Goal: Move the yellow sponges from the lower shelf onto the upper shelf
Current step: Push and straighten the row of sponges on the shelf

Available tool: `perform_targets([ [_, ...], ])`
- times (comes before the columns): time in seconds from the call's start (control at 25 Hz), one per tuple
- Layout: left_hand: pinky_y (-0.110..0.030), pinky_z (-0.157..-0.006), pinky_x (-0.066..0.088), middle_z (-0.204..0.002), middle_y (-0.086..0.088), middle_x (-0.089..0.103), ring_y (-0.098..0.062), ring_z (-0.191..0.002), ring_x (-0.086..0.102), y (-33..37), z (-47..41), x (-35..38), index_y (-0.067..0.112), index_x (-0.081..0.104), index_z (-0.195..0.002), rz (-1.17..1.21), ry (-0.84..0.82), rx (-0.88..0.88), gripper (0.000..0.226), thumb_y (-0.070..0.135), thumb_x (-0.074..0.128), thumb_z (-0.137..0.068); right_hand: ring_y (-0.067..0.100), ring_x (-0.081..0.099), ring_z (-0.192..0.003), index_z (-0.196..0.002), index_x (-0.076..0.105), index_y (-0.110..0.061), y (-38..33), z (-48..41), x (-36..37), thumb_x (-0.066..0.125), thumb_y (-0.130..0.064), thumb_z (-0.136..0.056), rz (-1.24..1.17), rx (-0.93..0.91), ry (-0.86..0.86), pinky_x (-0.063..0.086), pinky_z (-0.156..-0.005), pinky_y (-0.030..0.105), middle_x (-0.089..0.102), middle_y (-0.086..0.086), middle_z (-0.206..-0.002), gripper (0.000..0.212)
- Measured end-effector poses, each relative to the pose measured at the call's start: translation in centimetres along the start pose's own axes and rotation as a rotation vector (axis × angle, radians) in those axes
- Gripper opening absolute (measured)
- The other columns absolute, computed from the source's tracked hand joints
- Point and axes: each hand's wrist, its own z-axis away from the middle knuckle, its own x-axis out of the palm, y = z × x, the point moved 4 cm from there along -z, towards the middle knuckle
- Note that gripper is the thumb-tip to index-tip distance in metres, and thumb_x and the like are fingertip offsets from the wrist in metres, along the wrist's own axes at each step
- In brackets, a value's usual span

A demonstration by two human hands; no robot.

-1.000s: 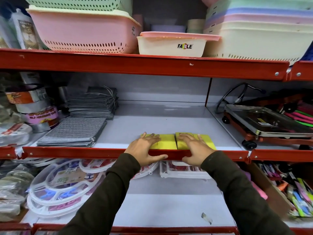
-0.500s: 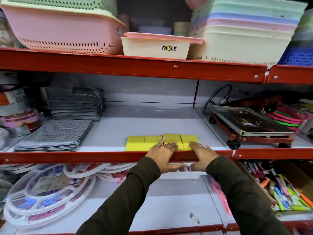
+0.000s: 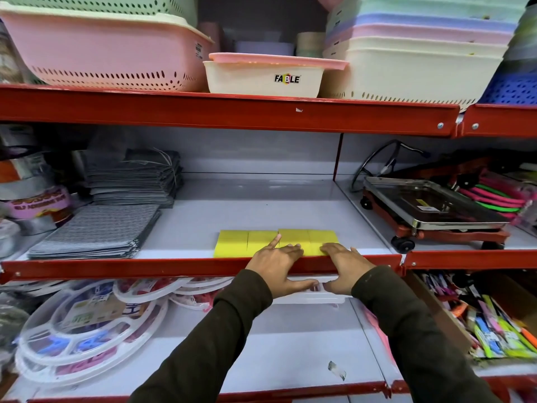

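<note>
Several yellow sponges [image 3: 247,242] lie side by side in a row on the white middle shelf [image 3: 261,210], just behind its red front rail [image 3: 145,267]. My left hand [image 3: 279,263] lies flat over the rail, fingers spread on the third sponge from the left, thumb under the rail. My right hand [image 3: 345,264] rests the same way on the rightmost sponge [image 3: 322,238]. Neither hand grips anything. The two left sponges are uncovered. The white shelf below [image 3: 290,353] shows no sponge where I can see it.
Grey mat stacks [image 3: 96,231] and tape rolls [image 3: 37,202] sit left of the sponges. A steel scale on a red base [image 3: 430,210] stands to the right. Plastic baskets [image 3: 110,50] fill the top shelf. Round divided trays [image 3: 81,330] and pens [image 3: 494,330] occupy the lower shelf.
My hands have shifted right from the first pair of sponges to a second pair beside them. In the last half second they barely moved.
</note>
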Motion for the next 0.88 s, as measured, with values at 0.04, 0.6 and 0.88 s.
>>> perform_targets([
  [0.04, -0.028, -0.124, -0.004, -0.162, -0.002, 0.037, -0.020, -0.153, 0.024, 0.0, 0.0, 0.1, 0.013, 0.041, -0.152, 0.010, 0.005, 0.001, 0.081, 0.069, 0.048, -0.094, 0.019, 0.028, -0.146, -0.150, 0.027, -0.013, 0.0, 0.0, 0.0, 0.068, -0.035, -0.077, -0.006, -0.003, 0.003, 0.009, -0.122, 0.040, 0.027, 0.003, -0.159, 0.086],
  [0.6, -0.054, -0.125, 0.018, -0.164, 0.007, 0.031, -0.018, -0.154, 0.021, -5.2, 3.0, 1.2, 0.026, 0.034, -0.155, -0.008, 0.073, -0.363, 0.111, 0.087, -0.006, -0.071, 0.023, 0.040, -0.137, -0.138, 0.047, -0.030, -2.3, -1.2, 0.0, 0.044, -0.039, -0.078, -0.149, -0.119, 0.058, 0.034, -0.113, 0.037, 0.039, -0.003, -0.151, 0.060],
  [0.88, -0.053, -0.125, 0.019, -0.166, 0.007, 0.028, -0.019, -0.155, 0.019, -5.0, 2.6, 1.6, 0.025, 0.031, -0.157, -0.020, 0.063, -0.372, 0.114, 0.089, -0.006, -0.070, 0.017, 0.045, -0.132, -0.128, 0.054, -0.027, -1.3, -1.3, -0.2, 0.055, -0.023, -0.085, -0.208, -0.139, 0.068, 0.036, -0.108, 0.029, 0.047, -0.004, -0.143, 0.043],
])
